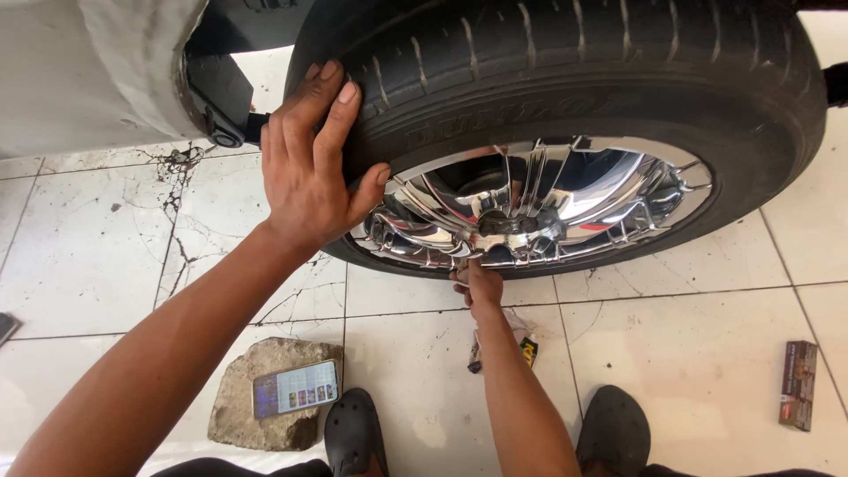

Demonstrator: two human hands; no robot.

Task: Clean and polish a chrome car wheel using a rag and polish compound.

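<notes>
A black tyre (565,62) with a shiny chrome wheel cover (539,208) fills the top of the head view, mounted on a white car (88,71). My left hand (309,163) lies flat on the tyre's left sidewall, fingers spread, thumb at the edge of the chrome cover. My right hand (477,283) reaches under the bottom rim of the cover, its fingers curled against the chrome edge; whether it holds anything is hidden.
On the cracked white floor tiles (689,353) a phone (296,387) with a lit screen rests on a flat stone (265,397). A small dark box (798,384) lies at right. Black shoes (353,433) show at the bottom, with a small object (527,351) under my right forearm.
</notes>
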